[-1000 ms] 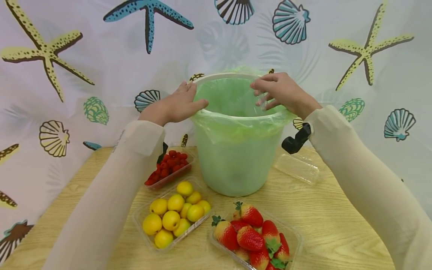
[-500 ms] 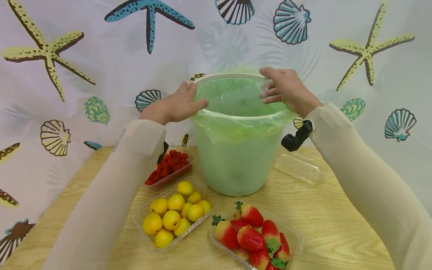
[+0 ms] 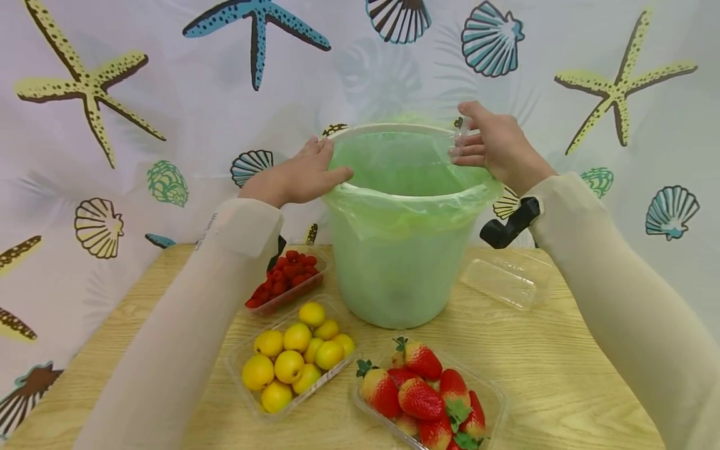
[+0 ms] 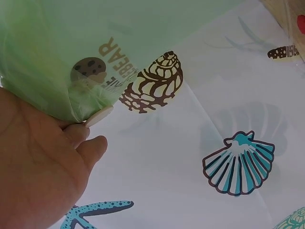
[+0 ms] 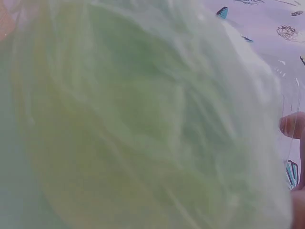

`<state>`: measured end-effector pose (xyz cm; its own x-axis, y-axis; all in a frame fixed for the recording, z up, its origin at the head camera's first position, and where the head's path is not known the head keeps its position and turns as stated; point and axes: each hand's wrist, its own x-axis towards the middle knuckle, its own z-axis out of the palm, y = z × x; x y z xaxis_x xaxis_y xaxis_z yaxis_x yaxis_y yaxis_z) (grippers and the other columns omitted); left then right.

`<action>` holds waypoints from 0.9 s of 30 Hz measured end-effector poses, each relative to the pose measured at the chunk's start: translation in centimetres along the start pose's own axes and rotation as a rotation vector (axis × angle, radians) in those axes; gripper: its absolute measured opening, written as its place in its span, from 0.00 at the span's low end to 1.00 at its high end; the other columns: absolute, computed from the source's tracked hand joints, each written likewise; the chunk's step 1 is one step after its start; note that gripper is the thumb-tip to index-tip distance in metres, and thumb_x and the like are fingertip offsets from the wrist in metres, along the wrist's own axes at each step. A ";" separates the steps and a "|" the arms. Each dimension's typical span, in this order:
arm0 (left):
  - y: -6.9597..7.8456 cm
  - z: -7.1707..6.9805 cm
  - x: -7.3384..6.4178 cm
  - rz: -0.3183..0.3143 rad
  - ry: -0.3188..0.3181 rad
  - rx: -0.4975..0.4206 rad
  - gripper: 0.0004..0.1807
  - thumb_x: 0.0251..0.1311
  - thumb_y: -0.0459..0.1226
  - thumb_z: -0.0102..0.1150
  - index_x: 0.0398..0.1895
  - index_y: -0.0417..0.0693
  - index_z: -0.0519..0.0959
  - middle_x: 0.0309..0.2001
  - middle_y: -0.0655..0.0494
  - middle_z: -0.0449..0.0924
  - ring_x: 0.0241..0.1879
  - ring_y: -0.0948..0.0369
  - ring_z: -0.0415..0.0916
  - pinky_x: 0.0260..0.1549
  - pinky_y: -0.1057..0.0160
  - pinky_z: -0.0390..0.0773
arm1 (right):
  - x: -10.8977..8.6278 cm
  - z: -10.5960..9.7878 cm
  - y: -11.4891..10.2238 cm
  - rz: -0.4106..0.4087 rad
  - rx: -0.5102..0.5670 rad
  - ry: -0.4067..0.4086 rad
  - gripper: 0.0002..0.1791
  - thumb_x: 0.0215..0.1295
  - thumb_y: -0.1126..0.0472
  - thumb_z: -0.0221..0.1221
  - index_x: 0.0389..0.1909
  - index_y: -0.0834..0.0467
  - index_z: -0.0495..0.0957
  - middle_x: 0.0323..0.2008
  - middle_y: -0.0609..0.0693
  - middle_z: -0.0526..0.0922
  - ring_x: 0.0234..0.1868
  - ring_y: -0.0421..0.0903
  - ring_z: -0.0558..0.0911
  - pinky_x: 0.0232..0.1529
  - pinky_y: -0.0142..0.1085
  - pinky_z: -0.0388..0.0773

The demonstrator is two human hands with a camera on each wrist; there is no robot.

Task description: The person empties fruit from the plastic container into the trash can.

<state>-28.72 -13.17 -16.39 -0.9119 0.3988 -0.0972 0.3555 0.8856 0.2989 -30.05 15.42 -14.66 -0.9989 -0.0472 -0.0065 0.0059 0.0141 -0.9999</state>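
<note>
In the head view a pale green bucket (image 3: 394, 269) stands upright, lined with a thin yellow-green bag (image 3: 371, 209) folded over its white rim. My left hand (image 3: 298, 174) grips the left side of that rim through the bag; the left wrist view has its fingers (image 4: 93, 149) bent against the rim's edge. Over the right side of the opening, my right hand (image 3: 497, 144) holds a clear plastic container (image 3: 460, 139) by its edge. Its exact shape is hard to see. The bag fills most of the right wrist view, with fingertips (image 5: 289, 126) on clear plastic at the right.
On the wooden table (image 3: 557, 375) are clear trays of raspberries (image 3: 292, 269), small yellow fruit (image 3: 289, 366) and strawberries (image 3: 420, 399). A clear plastic tray (image 3: 500, 281) lies right of the bucket. Behind hangs a sea-patterned curtain (image 3: 394, 81).
My right hand has moved right and slightly up with the clear plastic container. The left hand keeps its place on the rim. The head view has shifted slightly.
</note>
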 end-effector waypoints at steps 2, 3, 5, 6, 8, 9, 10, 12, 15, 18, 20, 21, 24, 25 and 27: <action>0.1 0.0 0.0 0.000 0.001 0.003 0.43 0.71 0.55 0.29 0.74 0.39 0.27 0.76 0.45 0.24 0.74 0.51 0.16 0.72 0.47 0.31 | -0.1 -0.4 -0.1 0.012 0.018 0.009 0.41 0.66 0.44 0.54 0.70 0.64 0.53 0.64 0.64 0.62 0.43 0.49 0.81 0.31 0.31 0.83; 0.2 0.0 0.0 -0.001 0.001 0.006 0.43 0.71 0.55 0.28 0.74 0.39 0.27 0.76 0.45 0.24 0.74 0.51 0.16 0.72 0.47 0.31 | -0.2 -0.6 -0.2 0.015 0.027 0.011 0.41 0.66 0.44 0.54 0.71 0.63 0.52 0.66 0.64 0.61 0.46 0.51 0.80 0.31 0.31 0.83; 0.2 0.0 0.0 -0.003 -0.003 0.004 0.43 0.71 0.55 0.28 0.74 0.39 0.27 0.76 0.45 0.23 0.74 0.51 0.16 0.72 0.47 0.31 | -0.3 -1.1 -0.3 0.027 0.052 0.016 0.41 0.65 0.44 0.55 0.70 0.62 0.52 0.66 0.63 0.60 0.50 0.53 0.78 0.31 0.31 0.83; 0.2 -0.1 0.0 -0.005 -0.005 0.004 0.43 0.71 0.55 0.28 0.74 0.39 0.27 0.76 0.44 0.23 0.74 0.51 0.15 0.72 0.47 0.31 | -0.4 -1.3 -0.3 0.032 0.058 0.017 0.42 0.65 0.43 0.55 0.70 0.62 0.52 0.65 0.63 0.62 0.51 0.53 0.78 0.32 0.32 0.83; 0.3 -0.1 -0.1 -0.005 -0.007 0.003 0.43 0.71 0.55 0.28 0.74 0.38 0.27 0.76 0.44 0.23 0.74 0.51 0.15 0.72 0.47 0.31 | -0.6 -1.7 -0.3 0.034 0.062 0.015 0.42 0.65 0.43 0.55 0.70 0.62 0.52 0.62 0.61 0.64 0.52 0.53 0.77 0.32 0.32 0.83; 0.3 -0.1 -0.1 -0.005 -0.008 0.003 0.43 0.71 0.55 0.28 0.74 0.38 0.27 0.76 0.44 0.23 0.74 0.51 0.15 0.72 0.47 0.30 | -0.6 -1.9 -0.3 0.034 0.064 0.013 0.42 0.65 0.43 0.55 0.70 0.62 0.51 0.60 0.60 0.65 0.53 0.53 0.77 0.33 0.32 0.83; 0.3 -0.1 -0.1 -0.005 -0.007 0.003 0.43 0.71 0.55 0.28 0.74 0.38 0.27 0.76 0.44 0.23 0.74 0.51 0.15 0.72 0.47 0.30 | -0.7 -2.1 -0.3 0.035 0.066 0.013 0.42 0.65 0.42 0.55 0.70 0.62 0.51 0.60 0.59 0.65 0.54 0.53 0.76 0.33 0.32 0.83; 0.3 -0.1 -0.1 -0.005 -0.007 0.006 0.43 0.71 0.55 0.28 0.74 0.38 0.27 0.76 0.44 0.23 0.74 0.51 0.15 0.72 0.47 0.30 | -0.8 -2.6 -0.3 0.036 0.066 0.006 0.43 0.65 0.42 0.54 0.72 0.61 0.49 0.63 0.60 0.63 0.58 0.54 0.74 0.34 0.31 0.83; 0.2 -0.1 0.0 -0.005 -0.009 0.008 0.43 0.71 0.55 0.28 0.74 0.38 0.27 0.76 0.43 0.23 0.74 0.51 0.16 0.72 0.48 0.31 | -0.9 -3.2 -0.2 0.038 0.075 0.005 0.44 0.66 0.40 0.53 0.73 0.59 0.47 0.70 0.61 0.56 0.65 0.56 0.68 0.34 0.30 0.82; 0.1 0.0 0.0 -0.005 -0.010 0.008 0.42 0.71 0.55 0.28 0.74 0.38 0.27 0.76 0.43 0.23 0.74 0.51 0.15 0.72 0.48 0.31 | -0.9 -4.0 -0.2 0.043 0.099 0.012 0.43 0.66 0.40 0.52 0.73 0.59 0.47 0.69 0.61 0.56 0.67 0.57 0.65 0.34 0.31 0.82; 0.1 0.0 0.0 -0.004 -0.009 0.006 0.43 0.71 0.54 0.28 0.74 0.37 0.27 0.76 0.43 0.23 0.74 0.51 0.16 0.72 0.47 0.31 | -1.0 -4.5 -0.1 0.046 0.116 0.021 0.43 0.66 0.40 0.52 0.72 0.59 0.47 0.67 0.61 0.58 0.67 0.57 0.65 0.35 0.32 0.82; 0.1 0.0 0.0 -0.003 -0.008 0.005 0.43 0.71 0.54 0.28 0.73 0.37 0.27 0.76 0.43 0.23 0.74 0.50 0.16 0.72 0.47 0.31 | -1.0 -4.7 -0.1 0.049 0.127 0.023 0.43 0.66 0.40 0.52 0.73 0.58 0.47 0.67 0.61 0.58 0.67 0.57 0.65 0.36 0.32 0.82; 0.1 -0.1 0.0 0.000 -0.008 0.007 0.43 0.71 0.55 0.28 0.73 0.37 0.26 0.76 0.43 0.23 0.74 0.50 0.15 0.72 0.48 0.31 | -1.1 -5.5 0.1 0.066 0.156 0.015 0.45 0.66 0.40 0.51 0.75 0.55 0.42 0.71 0.61 0.52 0.69 0.57 0.62 0.47 0.34 0.81; 0.1 -0.1 0.0 0.000 -0.008 0.009 0.43 0.71 0.55 0.28 0.73 0.37 0.27 0.76 0.43 0.23 0.74 0.50 0.15 0.72 0.48 0.31 | -1.1 -5.8 0.1 0.072 0.167 0.014 0.45 0.67 0.40 0.50 0.75 0.54 0.41 0.72 0.61 0.50 0.70 0.57 0.61 0.52 0.36 0.78; 0.2 -0.1 0.0 0.002 -0.011 0.014 0.43 0.71 0.55 0.27 0.73 0.37 0.27 0.76 0.43 0.22 0.74 0.51 0.15 0.72 0.48 0.31 | -1.2 -6.3 0.3 0.085 0.188 0.014 0.45 0.67 0.39 0.49 0.75 0.52 0.39 0.75 0.58 0.45 0.72 0.55 0.58 0.62 0.38 0.71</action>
<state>-28.70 -13.04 -16.28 -0.9088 0.4035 -0.1066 0.3606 0.8877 0.2863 -29.11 21.74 -14.88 -0.9949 -0.0400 -0.0921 0.0976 -0.1690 -0.9808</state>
